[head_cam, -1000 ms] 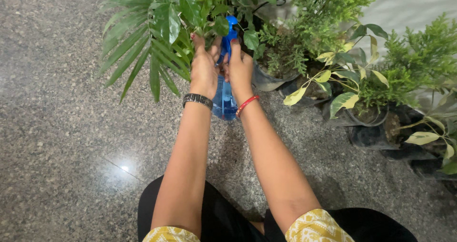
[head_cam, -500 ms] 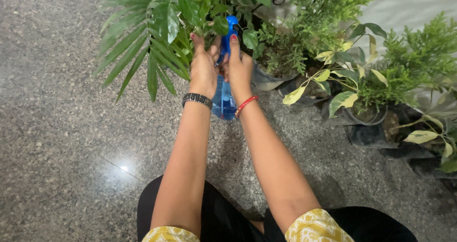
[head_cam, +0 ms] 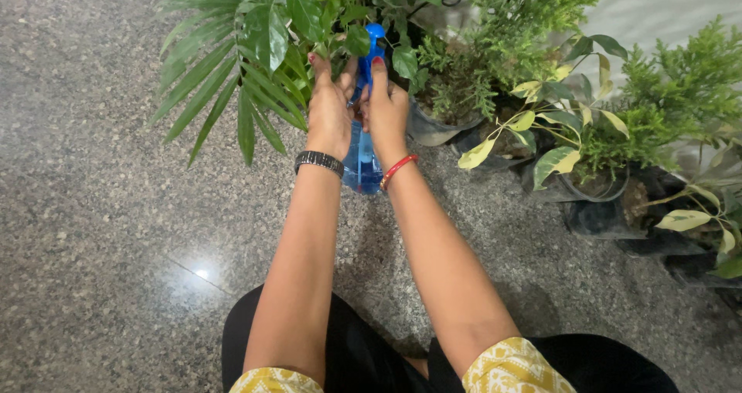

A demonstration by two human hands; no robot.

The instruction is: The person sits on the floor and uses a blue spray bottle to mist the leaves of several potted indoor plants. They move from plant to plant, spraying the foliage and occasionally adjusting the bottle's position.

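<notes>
A blue spray bottle (head_cam: 360, 161) is held upright between both hands, its blue nozzle head (head_cam: 373, 41) pointing into the foliage. My left hand (head_cam: 328, 111), with a black wristband, wraps the bottle's left side. On the right side my right hand (head_cam: 386, 107), with a red bangle, grips it with fingers up by the trigger. The nozzle sits among the leaves of a green palm-like plant (head_cam: 232, 68) and a broad-leafed plant (head_cam: 270, 26) just in front.
A row of potted plants runs to the right: a fine-leafed shrub (head_cam: 525, 6), a variegated yellow-green plant (head_cam: 556, 130) in a black pot (head_cam: 610, 211), and a ferny one (head_cam: 680, 91). Speckled grey stone floor (head_cam: 93, 207) spreads to the left.
The hands and bottle have stayed almost in place; only a slight shift of the view and the fingers on the bottle's head.
</notes>
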